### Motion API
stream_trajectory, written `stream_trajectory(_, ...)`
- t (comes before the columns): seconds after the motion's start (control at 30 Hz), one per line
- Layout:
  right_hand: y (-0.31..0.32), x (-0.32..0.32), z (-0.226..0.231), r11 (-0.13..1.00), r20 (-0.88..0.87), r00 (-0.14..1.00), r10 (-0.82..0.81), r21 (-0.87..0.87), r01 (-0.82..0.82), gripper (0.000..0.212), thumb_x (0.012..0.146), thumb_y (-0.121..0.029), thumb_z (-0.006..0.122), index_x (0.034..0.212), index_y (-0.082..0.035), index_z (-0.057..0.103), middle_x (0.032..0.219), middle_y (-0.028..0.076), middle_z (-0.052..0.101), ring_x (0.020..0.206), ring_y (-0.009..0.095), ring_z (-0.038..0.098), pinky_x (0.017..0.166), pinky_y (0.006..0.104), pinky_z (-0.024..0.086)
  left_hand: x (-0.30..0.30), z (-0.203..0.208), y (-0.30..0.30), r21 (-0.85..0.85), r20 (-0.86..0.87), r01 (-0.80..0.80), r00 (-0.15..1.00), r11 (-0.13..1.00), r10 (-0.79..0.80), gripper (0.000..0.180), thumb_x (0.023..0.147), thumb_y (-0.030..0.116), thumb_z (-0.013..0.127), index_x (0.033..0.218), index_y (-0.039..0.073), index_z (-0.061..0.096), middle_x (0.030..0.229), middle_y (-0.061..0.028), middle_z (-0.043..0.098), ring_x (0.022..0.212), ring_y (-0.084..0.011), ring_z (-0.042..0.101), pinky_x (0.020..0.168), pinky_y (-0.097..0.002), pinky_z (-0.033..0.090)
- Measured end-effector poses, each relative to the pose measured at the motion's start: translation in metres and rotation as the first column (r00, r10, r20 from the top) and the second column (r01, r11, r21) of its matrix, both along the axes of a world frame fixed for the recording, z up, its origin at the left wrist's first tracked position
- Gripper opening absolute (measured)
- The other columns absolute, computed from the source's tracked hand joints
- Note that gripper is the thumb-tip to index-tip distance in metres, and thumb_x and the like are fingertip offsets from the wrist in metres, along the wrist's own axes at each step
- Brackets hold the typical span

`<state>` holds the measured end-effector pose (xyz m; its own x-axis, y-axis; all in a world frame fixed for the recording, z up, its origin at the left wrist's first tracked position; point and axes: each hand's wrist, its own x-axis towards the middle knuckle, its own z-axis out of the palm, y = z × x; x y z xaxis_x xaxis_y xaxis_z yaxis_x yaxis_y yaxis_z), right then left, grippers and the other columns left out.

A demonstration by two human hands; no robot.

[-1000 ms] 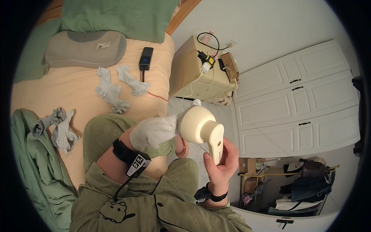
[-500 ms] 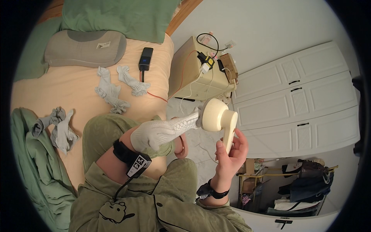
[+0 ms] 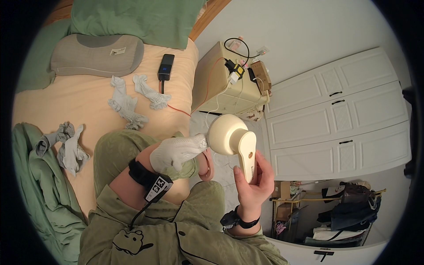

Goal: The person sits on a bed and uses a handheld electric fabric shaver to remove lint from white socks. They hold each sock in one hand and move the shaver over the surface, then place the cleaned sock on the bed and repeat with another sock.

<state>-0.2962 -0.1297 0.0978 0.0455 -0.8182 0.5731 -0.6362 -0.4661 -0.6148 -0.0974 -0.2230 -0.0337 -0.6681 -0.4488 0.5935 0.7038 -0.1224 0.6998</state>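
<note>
My right hand (image 3: 256,181) is closed around the handle of a cream fabric shaver (image 3: 225,134) with a round head. The shaver's head is turned toward my left hand and meets the far end of a light grey knit sock (image 3: 187,149). That sock is pulled over my left hand (image 3: 170,155), so its fingers are hidden; a thumb-like bump shows through the knit. Two more light grey socks, a long one (image 3: 126,104) and a shorter one (image 3: 151,92), lie on the bed, and a crumpled grey pair (image 3: 70,145) lies at the left.
A black power bank (image 3: 165,68) with a red cable rests on the peach bedsheet (image 3: 99,98), near a grey pillow (image 3: 99,55). Green bedding (image 3: 44,176) lies at the left. A cream nightstand (image 3: 212,84) with cables stands beyond, and white drawers (image 3: 340,119) are at the right.
My right hand has moved the shaver left along the sock toward my left hand, turning its handle more toward view. The left hand has stayed nearly still.
</note>
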Motion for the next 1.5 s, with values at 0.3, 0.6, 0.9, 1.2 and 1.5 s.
stream_trajectory(0.3, -0.002, 0.003, 0.003, 1.0, 0.022, 1.0, 0.006, 0.024, -0.006, 0.054, 0.075, 0.003, 0.08, 0.125, 0.006, 0.061, 0.111, 0.016, 0.065, 0.096, 0.022, 0.066, 0.083, 0.0321, 0.054, -0.002, 0.032, 0.006, -0.084, -0.174, -0.057, 0.984, 0.995, 0.042, 0.024, 0.094, 0.022, 0.061, 0.085, 0.0, 0.059, 0.092, -0.0142, 0.063, 0.089, -0.0217, 0.061, 0.082, -0.0336, 0.048)
stream_trajectory(0.6, -0.005, 0.004, 0.006, 0.998, -0.094, 0.995, -0.022, -0.061, 0.016, 0.055, 0.075, 0.004, 0.08, 0.126, 0.006, 0.061, 0.11, 0.015, 0.065, 0.099, 0.021, 0.066, 0.082, 0.0321, 0.055, 0.01, 0.013, 0.008, -0.101, -0.047, -0.089, 0.995, 0.991, 0.085, 0.025, 0.1, 0.018, 0.052, 0.114, -0.003, 0.056, 0.106, -0.0125, 0.064, 0.097, -0.0202, 0.06, 0.088, -0.0307, 0.048)
stream_trajectory(0.9, -0.001, -0.006, -0.006, 0.998, -0.072, 0.997, 0.023, -0.053, -0.027, 0.059, 0.075, 0.005, 0.08, 0.13, 0.005, 0.058, 0.116, 0.016, 0.064, 0.103, 0.022, 0.065, 0.088, 0.0339, 0.054, 0.014, 0.039, 0.01, -0.056, -0.161, -0.061, 0.986, 0.997, 0.052, 0.031, 0.098, 0.024, 0.057, 0.104, -0.006, 0.055, 0.095, -0.0165, 0.065, 0.089, -0.0264, 0.062, 0.085, -0.0348, 0.049)
stream_trajectory(1.2, -0.002, 0.0, -0.018, 0.993, 0.0, 0.998, -0.055, -0.1, 0.055, 0.061, 0.076, 0.005, 0.079, 0.132, 0.004, 0.056, 0.116, 0.017, 0.062, 0.105, 0.023, 0.064, 0.088, 0.0331, 0.052, 0.01, 0.026, 0.02, 0.184, -0.011, -0.177, 0.983, 0.967, 0.182, 0.021, 0.094, 0.015, 0.059, 0.094, -0.006, 0.061, 0.092, -0.0159, 0.067, 0.084, -0.0277, 0.064, 0.078, -0.0362, 0.051)
stream_trajectory(1.5, 0.002, -0.001, -0.022, 0.992, 0.047, 0.997, -0.064, -0.107, 0.069, 0.061, 0.082, 0.006, 0.074, 0.137, 0.005, 0.048, 0.13, 0.019, 0.06, 0.112, 0.022, 0.062, 0.095, 0.0338, 0.051, 0.017, 0.043, 0.021, -0.411, 0.055, -0.628, 0.707, 0.661, 0.706, 0.021, 0.084, 0.005, 0.064, 0.102, -0.003, 0.065, 0.081, -0.0076, 0.07, 0.074, -0.0234, 0.067, 0.066, -0.0318, 0.054)
